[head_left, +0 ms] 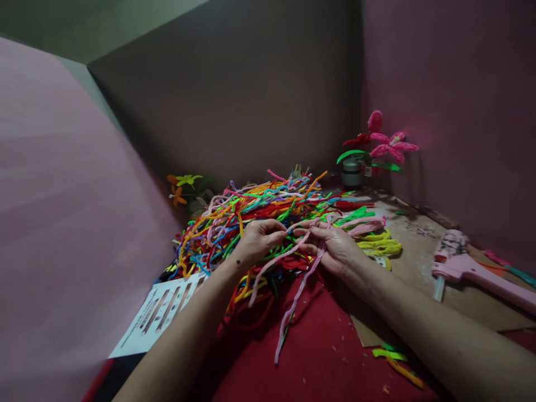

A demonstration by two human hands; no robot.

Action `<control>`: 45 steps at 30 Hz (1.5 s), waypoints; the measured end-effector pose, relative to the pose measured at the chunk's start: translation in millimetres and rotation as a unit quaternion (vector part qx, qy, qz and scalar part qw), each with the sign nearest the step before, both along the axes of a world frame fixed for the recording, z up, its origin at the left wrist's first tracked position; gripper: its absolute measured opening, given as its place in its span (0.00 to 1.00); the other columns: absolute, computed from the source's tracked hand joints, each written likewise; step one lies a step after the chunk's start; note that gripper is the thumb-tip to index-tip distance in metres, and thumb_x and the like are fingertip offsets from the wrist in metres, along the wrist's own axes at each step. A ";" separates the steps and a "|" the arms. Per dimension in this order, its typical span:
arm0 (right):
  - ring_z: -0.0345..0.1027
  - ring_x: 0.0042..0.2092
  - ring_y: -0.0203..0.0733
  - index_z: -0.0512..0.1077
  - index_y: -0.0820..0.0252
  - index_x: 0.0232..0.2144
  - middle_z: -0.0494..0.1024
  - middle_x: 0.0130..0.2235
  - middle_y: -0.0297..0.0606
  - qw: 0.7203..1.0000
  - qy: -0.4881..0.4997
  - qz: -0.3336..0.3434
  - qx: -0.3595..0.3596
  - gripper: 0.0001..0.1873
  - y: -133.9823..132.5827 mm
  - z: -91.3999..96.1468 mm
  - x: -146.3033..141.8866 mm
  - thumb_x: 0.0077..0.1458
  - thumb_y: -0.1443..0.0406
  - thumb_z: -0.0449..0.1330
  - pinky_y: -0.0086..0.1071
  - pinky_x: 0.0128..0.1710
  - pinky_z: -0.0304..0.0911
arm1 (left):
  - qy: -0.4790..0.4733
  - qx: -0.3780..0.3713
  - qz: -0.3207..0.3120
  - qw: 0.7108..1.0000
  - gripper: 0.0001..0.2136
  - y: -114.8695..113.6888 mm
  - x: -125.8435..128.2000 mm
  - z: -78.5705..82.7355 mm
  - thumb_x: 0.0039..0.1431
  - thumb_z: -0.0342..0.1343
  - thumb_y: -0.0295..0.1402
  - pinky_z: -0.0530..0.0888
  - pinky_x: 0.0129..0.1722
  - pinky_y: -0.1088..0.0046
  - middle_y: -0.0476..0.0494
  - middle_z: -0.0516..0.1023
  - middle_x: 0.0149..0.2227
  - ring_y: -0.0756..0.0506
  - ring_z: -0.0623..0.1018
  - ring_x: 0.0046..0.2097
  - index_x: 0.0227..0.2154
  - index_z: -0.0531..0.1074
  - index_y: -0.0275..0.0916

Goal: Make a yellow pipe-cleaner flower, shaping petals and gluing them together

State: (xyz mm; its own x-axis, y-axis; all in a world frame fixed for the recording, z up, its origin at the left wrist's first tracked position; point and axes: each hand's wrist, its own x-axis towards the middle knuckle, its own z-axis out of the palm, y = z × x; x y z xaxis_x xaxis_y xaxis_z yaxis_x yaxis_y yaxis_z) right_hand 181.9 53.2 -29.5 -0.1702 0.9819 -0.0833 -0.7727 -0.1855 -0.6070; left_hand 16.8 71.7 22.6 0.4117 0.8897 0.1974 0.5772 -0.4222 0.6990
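My left hand (pixel 258 239) is closed in a pinch, thumb and forefinger at the end of a light pink pipe cleaner. My right hand (pixel 335 249) is closed around pink pipe cleaners, its fingertips near those of the left. From between the hands, one pale pink pipe cleaner (pixel 274 261) slants down to the left. A second, lilac-pink pipe cleaner (pixel 295 305) hangs from the right hand toward the red surface. Just behind both hands rises a big tangled heap of multicoloured pipe cleaners (pixel 251 207). The exact grip at the fingertips is too small to make out.
A pink glue gun (pixel 473 269) lies on a cardboard sheet (pixel 412 279) at right, near yellow pipe cleaners (pixel 383 244). A pink pipe-cleaner flower (pixel 393 146) stands in a grey pot (pixel 352 172). A printed white sheet (pixel 142 329) lies left; scraps (pixel 404 373) lie in front.
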 end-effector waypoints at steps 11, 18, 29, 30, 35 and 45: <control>0.68 0.22 0.33 0.66 0.64 0.23 0.73 0.22 0.35 0.999 0.018 -0.007 0.039 0.08 -1.8 -0.4 -4.7 0.48 0.77 0.52 0.26 0.21 0.69 | 0.106 0.098 -0.008 0.989 0.09 -7.8 11.5 -11.2 0.50 0.50 0.33 0.64 0.29 0.78 0.49 0.73 0.24 0.52 0.69 0.27 0.26 0.74 0.36; 0.69 0.23 0.34 0.63 0.64 0.22 0.74 0.22 0.36 0.999 -0.007 -0.045 0.009 0.10 -0.4 -1.4 -5.1 0.49 0.79 0.50 0.27 0.22 0.69 | -0.022 -0.042 0.039 0.998 0.12 -10.4 -0.9 -6.5 0.52 0.49 0.35 0.69 0.32 0.75 0.46 0.74 0.31 0.49 0.73 0.31 0.37 0.70 0.36; 0.71 0.25 0.35 0.65 0.66 0.22 0.74 0.24 0.38 0.998 -0.024 -0.056 -0.022 0.12 0.4 -1.1 -3.9 0.52 0.78 0.48 0.27 0.24 0.71 | 0.161 0.004 -0.041 0.986 0.18 -27.7 -24.1 -14.5 0.50 0.52 0.43 0.68 0.35 0.72 0.45 0.73 0.37 0.47 0.72 0.37 0.42 0.65 0.39; 0.71 0.25 0.35 0.66 0.66 0.22 0.74 0.24 0.38 0.998 -0.024 -0.057 -0.023 0.12 0.4 -0.9 -4.3 0.52 0.78 0.48 0.27 0.24 0.71 | 0.202 0.021 -0.055 0.978 0.17 -27.9 -24.1 -16.4 0.51 0.52 0.42 0.68 0.36 0.72 0.45 0.73 0.38 0.46 0.72 0.38 0.42 0.65 0.40; 0.71 0.27 0.35 0.66 0.66 0.21 0.72 0.24 0.37 0.997 -0.021 -0.072 -0.027 0.11 -0.1 -3.0 -5.5 0.50 0.79 0.50 0.29 0.28 0.72 | 0.306 0.083 -0.070 0.946 0.18 -18.3 -19.3 -32.8 0.52 0.51 0.34 0.67 0.41 0.71 0.40 0.72 0.43 0.43 0.71 0.43 0.47 0.63 0.37; 0.71 0.26 0.35 0.67 0.65 0.22 0.72 0.25 0.35 0.995 -0.022 -0.098 -0.019 0.08 1.3 -8.8 -4.1 0.48 0.77 0.55 0.28 0.28 0.72 | 0.291 0.173 -0.026 0.941 0.16 -30.0 -26.1 -17.1 0.61 0.36 0.37 0.65 0.30 0.78 0.46 0.74 0.31 0.51 0.72 0.32 0.36 0.69 0.39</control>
State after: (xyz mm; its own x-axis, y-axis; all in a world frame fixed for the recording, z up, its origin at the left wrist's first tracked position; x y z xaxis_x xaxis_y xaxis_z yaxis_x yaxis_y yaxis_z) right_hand 177.8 54.5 -38.3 0.0286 0.9919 -0.1241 -0.7696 -0.0574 -0.6359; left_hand -9.3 41.7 5.5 0.5813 0.7888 0.1996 0.7914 -0.6052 0.0867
